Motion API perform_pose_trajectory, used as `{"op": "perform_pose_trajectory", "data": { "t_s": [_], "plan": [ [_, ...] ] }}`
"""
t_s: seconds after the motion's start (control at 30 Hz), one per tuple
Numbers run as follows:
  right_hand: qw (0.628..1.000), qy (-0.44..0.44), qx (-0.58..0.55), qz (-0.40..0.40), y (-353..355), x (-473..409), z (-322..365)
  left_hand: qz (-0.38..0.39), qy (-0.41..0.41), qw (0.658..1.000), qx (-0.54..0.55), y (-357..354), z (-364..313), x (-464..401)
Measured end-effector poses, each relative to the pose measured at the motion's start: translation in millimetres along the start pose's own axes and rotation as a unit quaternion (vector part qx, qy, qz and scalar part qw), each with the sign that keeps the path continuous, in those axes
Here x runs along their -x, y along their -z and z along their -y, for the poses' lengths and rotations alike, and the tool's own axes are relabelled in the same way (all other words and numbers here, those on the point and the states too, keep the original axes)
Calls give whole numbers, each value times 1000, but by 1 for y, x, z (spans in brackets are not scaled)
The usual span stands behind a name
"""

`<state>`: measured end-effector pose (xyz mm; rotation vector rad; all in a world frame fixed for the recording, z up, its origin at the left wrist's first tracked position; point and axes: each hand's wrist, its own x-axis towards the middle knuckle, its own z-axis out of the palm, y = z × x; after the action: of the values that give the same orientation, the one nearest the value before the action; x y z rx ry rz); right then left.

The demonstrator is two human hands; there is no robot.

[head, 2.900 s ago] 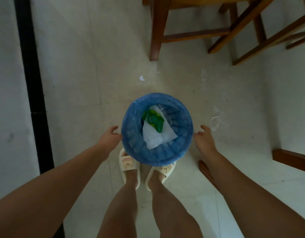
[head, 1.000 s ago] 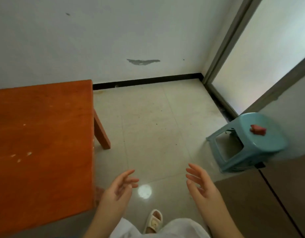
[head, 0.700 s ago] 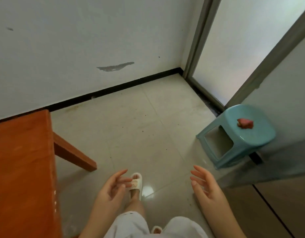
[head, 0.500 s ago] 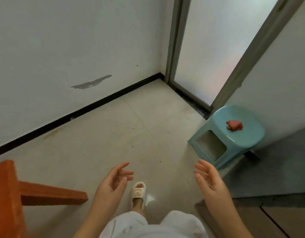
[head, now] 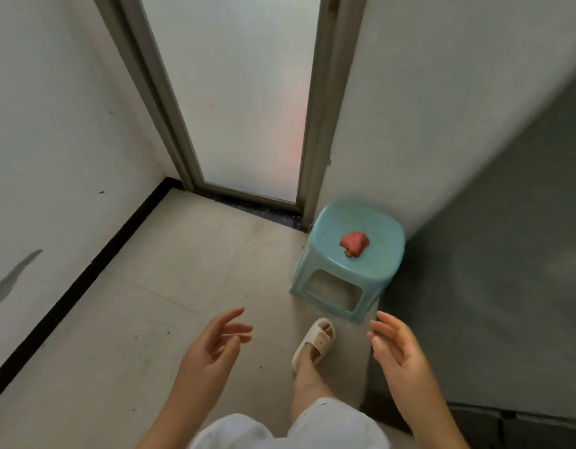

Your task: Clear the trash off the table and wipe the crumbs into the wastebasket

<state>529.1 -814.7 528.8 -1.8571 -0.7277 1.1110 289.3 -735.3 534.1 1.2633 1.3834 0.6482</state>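
A white wall (head: 53,124) fills the left side, with a grey scuff mark (head: 11,280) low on it and a black baseboard (head: 85,270) running along its foot toward the far corner. Beyond the corner stands a frosted glass door (head: 241,102) in a grey metal frame (head: 322,108). The pale tiled floor (head: 150,303) spreads below, dotted with small dark specks.

Low in the view, the left hand (head: 212,348) is held out above the floor, palm turned inward, fingers loosely spread and gently bent, with nothing in its grasp. Beside it, 1 foot in a cream slipper (head: 314,343) is planted on the tiles, just short of the stool, and white shorts (head: 296,429) show at the bottom edge.

A small teal plastic stool (head: 351,273) stands against the wall right of the door. On its seat, near the middle, lies a crumpled red-pink cloth (head: 354,243); whether it is a rag or a sponge cannot be told. Neither hand touches it, and both are well short of it.

The right hand (head: 396,348) hovers near the stool's front corner, palm facing left, fingers relaxed and slightly apart, holding nothing. Behind it, a dark grey panel (head: 507,254) covers the right side. The table and the wastebasket are out of view.
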Motion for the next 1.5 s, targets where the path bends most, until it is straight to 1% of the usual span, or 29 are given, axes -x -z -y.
{"op": "perform_pose_trajectory", "data": {
  "t_s": [0.2,0.33,0.43,0.53,0.63,0.67,0.73,0.83,0.9,0.97,1.03,1.07,1.1,1.17,1.2,1.23,1.3,1.33,1.43,1.5],
  "plan": [
    [998,12,-41,-53,35,-131,50,23,-22,999,-31,-52,-61,-125],
    [997,-6,-35,-68,56,-192,66,65,-23,995,-71,-82,-90,-185],
    [996,-31,-2,-78,64,-237,65,127,-10,986,-106,-101,-101,-234],
    [992,-65,49,-99,63,-293,44,201,0,965,-169,-131,-87,-291],
    [982,-112,100,-112,50,-355,0,276,15,929,-246,-174,-51,-351],
    [979,-133,108,-109,43,-374,-17,306,14,912,-272,-189,-35,-371],
    [973,-168,127,-96,26,-409,-51,354,8,866,-353,-219,-4,-407],
    [966,-194,153,-74,-3,-453,-95,374,-32,806,-457,-255,41,-452],
    [957,-200,186,-94,-22,-473,-119,375,-46,772,-511,-270,69,-470],
    [943,-199,226,-140,-36,-483,-135,379,-70,735,-558,-276,93,-476],
    [934,-191,241,-182,-42,-487,-144,364,-133,713,-584,-274,110,-476],
    [934,-182,240,-190,-41,-488,-147,353,-155,713,-586,-271,115,-475],
    [937,-177,235,-188,-39,-488,-147,357,-159,708,-589,-269,116,-474],
    [945,-189,206,-170,-29,-486,-142,395,-129,692,-590,-266,111,-475],
    [947,-200,190,-163,-22,-483,-136,413,-107,693,-581,-265,104,-476],
    [949,-208,172,-164,-14,-478,-126,429,-82,705,-559,-264,93,-477],
    [955,-205,118,-180,4,-460,-100,443,-31,756,-481,-258,61,-474],
    [957,-199,87,-191,13,-446,-84,437,-22,781,-446,-251,41,-470],
    [959,-181,-8,-217,34,-398,-29,392,-33,840,-374,-219,-24,-452],
    [960,-164,-44,-223,39,-367,8,378,-45,865,-327,-189,-66,-436]
  ]
}}
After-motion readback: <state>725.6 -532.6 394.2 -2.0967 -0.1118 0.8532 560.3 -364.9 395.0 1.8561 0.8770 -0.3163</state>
